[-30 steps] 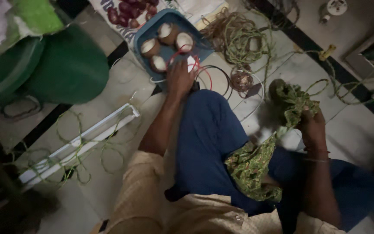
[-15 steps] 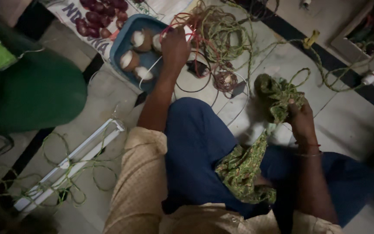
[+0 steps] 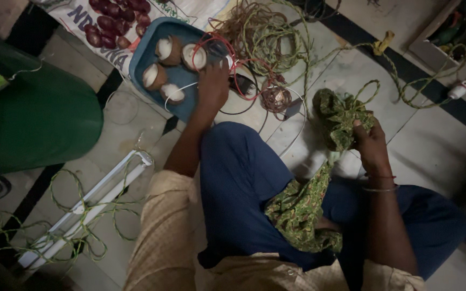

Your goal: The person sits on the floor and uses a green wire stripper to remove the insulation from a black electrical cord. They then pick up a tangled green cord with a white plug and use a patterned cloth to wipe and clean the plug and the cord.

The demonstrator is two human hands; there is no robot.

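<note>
Green cloth (image 3: 341, 116) in right-hand fingers (image 3: 358, 125)

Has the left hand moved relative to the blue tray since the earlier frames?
Yes. The left hand has shifted along the blue tray's edge toward the tangled wires, away from the coconut halves.

Blue tray (image 3: 145, 56): plastic, smooth, dull sheen. Halved coconuts (image 3: 169, 49): rough fibrous brown husk, matt white flesh. Green patterned cloth (image 3: 342, 116) in right hand (image 3: 370, 141): soft woven fabric, matt, crumpled. Red wire (image 3: 227, 51) by left hand (image 3: 213, 86): smooth plastic sheath. Green cord (image 3: 276, 37): twisted, rough fibre. Floor (image 3: 432, 145): polished stone tile, faint gloss. White tube fitting (image 3: 90, 207): smooth, plastic-looking. Trousers (image 3: 244, 188): plain matt blue cloth.
</note>
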